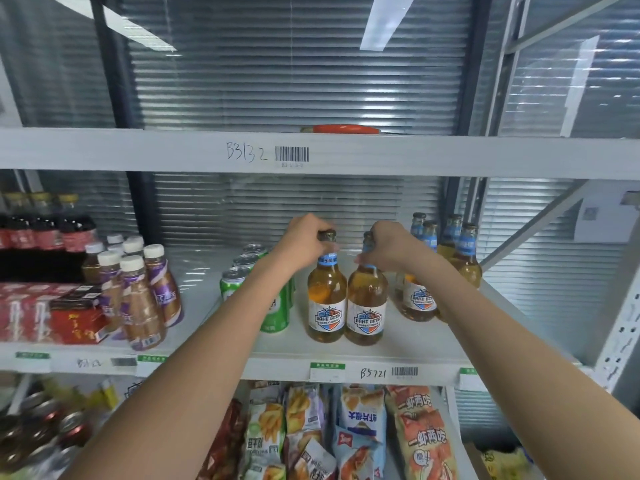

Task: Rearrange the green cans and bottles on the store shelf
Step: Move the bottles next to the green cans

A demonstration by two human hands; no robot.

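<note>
Two amber beer bottles with blue-and-orange shield labels stand side by side near the front of the middle shelf [433, 351]. My left hand [304, 237] grips the capped neck of the left bottle [326, 299]. My right hand [388, 245] grips the neck of the right bottle [367, 303]. Both bottles stand upright on the shelf. A row of green cans [277, 306] runs front to back just left of them, partly hidden behind my left forearm. Several more of the same bottles [460, 258] stand at the right, behind my right arm.
Brown drink bottles with white caps [138, 299] and red cartons [76, 317] fill the shelf's left side, dark cola bottles [45, 230] behind. Snack bags [356, 431] hang below. The upper shelf beam [450, 154] runs overhead; a slanted brace [540, 223] crosses at right.
</note>
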